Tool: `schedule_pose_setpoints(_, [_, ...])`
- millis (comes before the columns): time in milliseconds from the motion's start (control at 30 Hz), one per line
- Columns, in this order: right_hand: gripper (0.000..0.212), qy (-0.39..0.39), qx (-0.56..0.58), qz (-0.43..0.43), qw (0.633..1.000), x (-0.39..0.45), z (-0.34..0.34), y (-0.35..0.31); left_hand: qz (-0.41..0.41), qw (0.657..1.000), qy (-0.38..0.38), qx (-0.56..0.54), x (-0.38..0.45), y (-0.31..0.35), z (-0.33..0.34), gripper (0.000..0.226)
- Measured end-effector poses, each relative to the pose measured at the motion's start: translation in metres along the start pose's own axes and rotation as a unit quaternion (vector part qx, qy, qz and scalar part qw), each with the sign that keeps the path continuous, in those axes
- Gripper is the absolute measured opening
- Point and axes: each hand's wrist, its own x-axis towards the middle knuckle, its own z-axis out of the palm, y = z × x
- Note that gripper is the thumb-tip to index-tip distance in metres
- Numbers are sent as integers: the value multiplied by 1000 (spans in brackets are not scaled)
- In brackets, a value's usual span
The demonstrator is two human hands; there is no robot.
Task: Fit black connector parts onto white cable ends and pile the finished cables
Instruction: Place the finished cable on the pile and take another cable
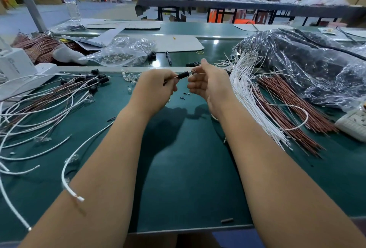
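Left hand (153,87) pinches the black connector (183,75) above the green worktop (188,168); its fingers hide the wire behind it. Right hand (208,83), fingers loosely curled, meets the connector's tip, contact unclear. Finished cables (59,93) lie piled at left, white cables (249,93) at right. White box (13,65) lettering illegible

Table (178,168) top: smooth green mat, slight sheen. Connector (183,75): black plastic, semi-gloss. Cable bundle (247,97): white matt insulation; brown wires (287,99) beside it look finely ribbed. Bags (297,59): clear crinkled glossy film. Bottle (69,0): clear plastic.
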Motion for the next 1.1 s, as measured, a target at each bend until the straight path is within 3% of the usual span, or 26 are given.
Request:
schedule_pose_setpoints(333, [19, 30, -151, -90, 984, -3, -4, 2, 8, 1000, 4, 1, -1, 0, 0, 13])
schedule_pose_setpoints(600, [14, 8, -133, -104, 986, -4, -3, 1, -9, 1000, 19, -18, -2, 0, 4, 15])
schedule_pose_setpoints(900, [22, 29, -211, -142, 967, -4, -6, 2, -6, 1000, 10, -24, -1, 0, 6, 15])
schedule_pose_setpoints(1100, [29, 15, -168, -96, 981, -5, -6, -1, -11, 1000, 7, -25, -1, 0, 5, 19])
